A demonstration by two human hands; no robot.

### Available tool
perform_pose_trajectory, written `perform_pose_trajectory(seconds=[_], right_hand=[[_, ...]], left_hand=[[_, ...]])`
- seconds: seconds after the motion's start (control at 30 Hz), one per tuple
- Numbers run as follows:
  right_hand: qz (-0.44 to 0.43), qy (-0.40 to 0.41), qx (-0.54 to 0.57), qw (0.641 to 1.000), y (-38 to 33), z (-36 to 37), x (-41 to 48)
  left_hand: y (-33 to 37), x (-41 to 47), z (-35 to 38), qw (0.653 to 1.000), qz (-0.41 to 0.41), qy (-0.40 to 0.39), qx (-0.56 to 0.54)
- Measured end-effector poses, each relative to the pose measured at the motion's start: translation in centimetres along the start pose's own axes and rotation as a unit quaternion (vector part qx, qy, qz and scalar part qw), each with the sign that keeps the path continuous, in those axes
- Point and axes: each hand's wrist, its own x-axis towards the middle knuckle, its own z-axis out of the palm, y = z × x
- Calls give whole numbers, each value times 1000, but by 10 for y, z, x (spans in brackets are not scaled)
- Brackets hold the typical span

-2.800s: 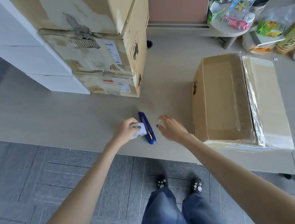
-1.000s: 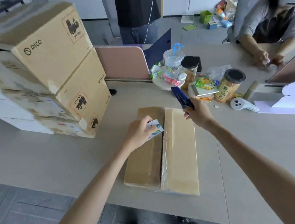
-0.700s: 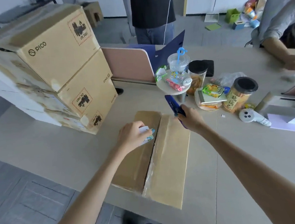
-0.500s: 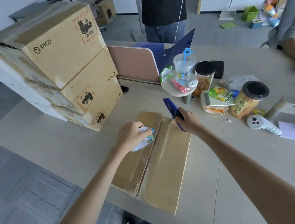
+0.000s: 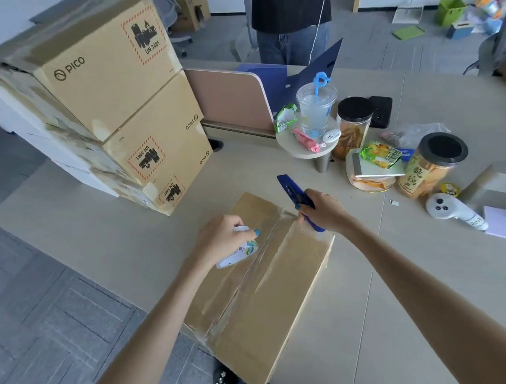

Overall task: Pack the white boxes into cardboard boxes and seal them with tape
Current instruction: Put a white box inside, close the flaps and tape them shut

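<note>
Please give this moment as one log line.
left hand: grips tape roll | right hand: grips blue cutter | cardboard box: taped

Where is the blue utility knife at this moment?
In the head view, the right hand grips the blue utility knife at the far end of the cardboard box, on its taped seam.

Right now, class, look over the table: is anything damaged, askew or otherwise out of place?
The stacked cartons are damaged: their left faces are scuffed, with the surface paper torn. The taped cardboard box sits askew to the table edge, its near corner seeming to overhang it.
</note>
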Motion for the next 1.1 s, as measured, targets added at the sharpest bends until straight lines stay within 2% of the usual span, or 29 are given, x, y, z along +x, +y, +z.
perform_pose_trajectory(seconds=[0.13,0.23,0.37,0.5,0.7,0.9,1.1], right_hand=[[-8,34,-37,999,-1,-1,4],[-17,36,-42,998,-1,-1,13],[-26,24,-53,998,-3,-3,27],[-14,4,-47,999,0,1,41],[16,-21,-26,999,6,11,55],[63,-114,35,991,7,26,64],[145,-194,90,966,8,19,70]], left_hand=[[9,-3,7,999,-14,-21,-21],[17,-3,16,999,-26,-2,19],[27,6,26,997,-55,17,45],[30,15,33,996,-82,16,22],[43,17,34,994,-76,35,63],[41,21,36,993,-86,34,70],[42,21,40,991,-96,52,72]])
